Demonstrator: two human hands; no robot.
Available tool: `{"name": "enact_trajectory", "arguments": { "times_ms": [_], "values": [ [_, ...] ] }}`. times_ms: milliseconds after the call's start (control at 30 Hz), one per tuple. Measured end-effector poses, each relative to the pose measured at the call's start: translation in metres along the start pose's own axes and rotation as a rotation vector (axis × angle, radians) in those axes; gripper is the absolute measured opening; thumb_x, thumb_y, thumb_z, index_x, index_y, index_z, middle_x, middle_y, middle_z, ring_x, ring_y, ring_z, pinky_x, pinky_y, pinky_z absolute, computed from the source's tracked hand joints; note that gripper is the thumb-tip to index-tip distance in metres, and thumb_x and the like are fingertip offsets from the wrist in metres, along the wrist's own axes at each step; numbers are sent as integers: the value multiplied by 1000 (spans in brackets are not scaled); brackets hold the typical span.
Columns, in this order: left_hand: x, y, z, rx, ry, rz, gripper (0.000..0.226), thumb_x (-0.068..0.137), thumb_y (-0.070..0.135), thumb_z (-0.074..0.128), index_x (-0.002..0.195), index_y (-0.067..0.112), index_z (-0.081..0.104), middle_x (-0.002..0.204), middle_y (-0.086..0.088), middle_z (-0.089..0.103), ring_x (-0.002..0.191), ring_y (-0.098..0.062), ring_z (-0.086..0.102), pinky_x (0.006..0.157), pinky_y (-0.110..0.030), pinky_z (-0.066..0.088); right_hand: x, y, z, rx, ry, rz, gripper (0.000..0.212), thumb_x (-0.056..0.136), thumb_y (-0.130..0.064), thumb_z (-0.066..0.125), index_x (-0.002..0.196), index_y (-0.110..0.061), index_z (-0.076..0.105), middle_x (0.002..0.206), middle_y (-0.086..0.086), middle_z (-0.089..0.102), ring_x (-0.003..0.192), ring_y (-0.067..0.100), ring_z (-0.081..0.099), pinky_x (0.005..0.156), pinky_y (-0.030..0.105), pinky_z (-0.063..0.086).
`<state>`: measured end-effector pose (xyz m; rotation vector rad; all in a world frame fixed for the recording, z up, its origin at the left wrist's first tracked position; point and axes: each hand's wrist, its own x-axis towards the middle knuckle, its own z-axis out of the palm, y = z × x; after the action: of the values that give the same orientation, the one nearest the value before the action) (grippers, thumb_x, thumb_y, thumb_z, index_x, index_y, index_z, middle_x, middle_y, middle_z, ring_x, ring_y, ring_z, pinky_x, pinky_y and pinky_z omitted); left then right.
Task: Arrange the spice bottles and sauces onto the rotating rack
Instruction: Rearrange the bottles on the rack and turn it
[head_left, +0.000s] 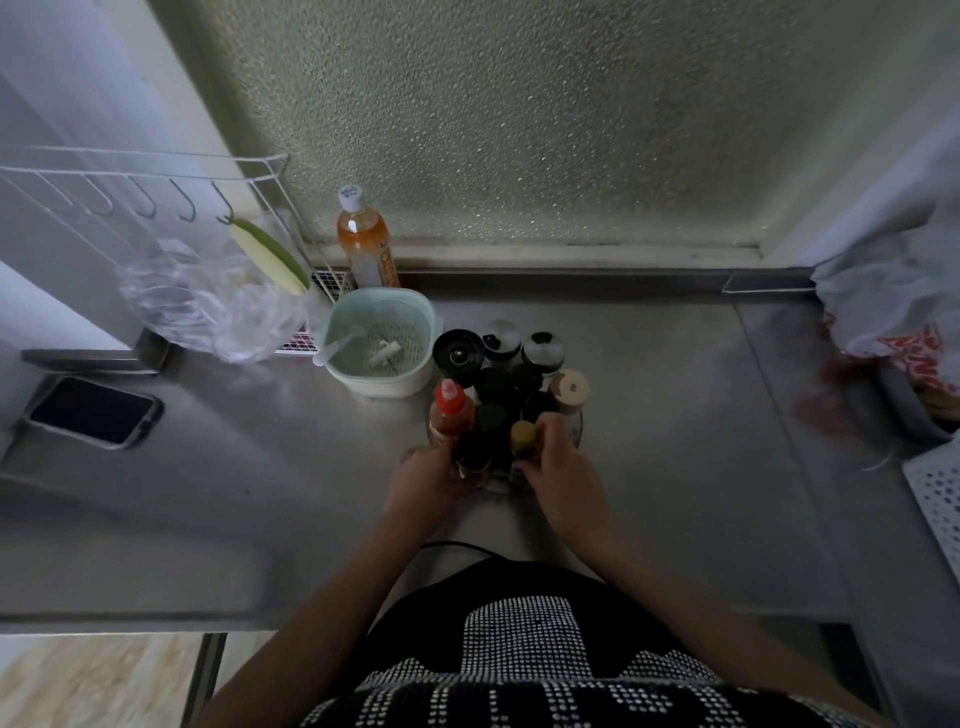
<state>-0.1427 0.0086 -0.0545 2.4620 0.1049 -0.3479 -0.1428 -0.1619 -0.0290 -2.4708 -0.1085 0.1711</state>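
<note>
From the head camera, the rotating rack (575, 423) sits on the steel counter (675, 415) just in front of the person, crowded with upright bottles; only slivers of its clear rim show between them. The left hand (428, 480) is wrapped around a dark bottle (474, 454) at the near left edge of the rack, while the right hand (556, 467) grips a yellow-capped bottle (523, 441) at the near right, fingers curled over its shoulder. Both forearms reach straight forward and slightly inward, wrists low to the counter. A red-capped sauce bottle (451, 410) stands just behind the left hand, and a beige-lidded jar (569, 391) behind the right. These bottles look small, rigid and probably glass or hard plastic (so smooth, somewhat slippery, and breakable if knocked over); each is best held around the body below the cap, set down vertically. Because the rack likely turns freely, pushing sideways could spin it and topple its tightly packed neighbours.
</note>
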Motion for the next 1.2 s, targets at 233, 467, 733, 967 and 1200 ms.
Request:
{"name": "enact_trajectory", "arguments": {
  "times_ms": [233, 467, 733, 967, 1200],
  "values": [
    [0, 0, 4, -41, -36, -10, 54, 72, 33, 74, 118, 10, 56, 101, -19, 71, 95, -37, 65, 79, -40, 52, -5, 17, 4, 107, 0, 85, 67, 81, -14, 66, 127, -26, 19, 115, 16, 64, 99, 37, 63, 80, 46, 52],
    [-9, 6, 10, -50, 1, 30, 49, 75, 40, 68, 114, 12, 58, 109, -19, 68, 103, -35, 61, 83, -38, 50, -1, 22, 10, 102, 28, 136, 54, 81, -21, 65, 125, -14, 34, 111, 17, 63, 97, 38, 62, 74, 42, 50],
    [-12, 6, 18, 117, 92, 173, 66, 64, 67, 37, 97, 16, 62, 90, -11, 74, 89, -33, 67, 80, -35, 49, 2, 24, 8, 137, 26, 107, 40, 80, -28, 67, 113, -14, 50, 104, 13, 65, 93, 32, 61, 70, 31, 43],
    [-8, 8, 35, 236, 56, 178, 53, 83, 50, 51, 122, 14, 47, 106, -12, 70, 102, -34, 62, 93, -37, 40, 15, 37, -6, 274, 265, 198, 23, 78, -15, 66, 92, -15, 47, 89, 10, 60, 79, 29, 58, 68, 38, 50],
    [-10, 14, 36, 176, 75, 161, 47, 83, 47, 55, 119, 19, 48, 105, -7, 71, 103, -30, 62, 89, -34, 42, 33, 48, -11, 295, 172, 189, 39, 86, -8, 60, 120, -8, 42, 118, 15, 64, 92, 31, 64, 79, 36, 51]
  ]
}}
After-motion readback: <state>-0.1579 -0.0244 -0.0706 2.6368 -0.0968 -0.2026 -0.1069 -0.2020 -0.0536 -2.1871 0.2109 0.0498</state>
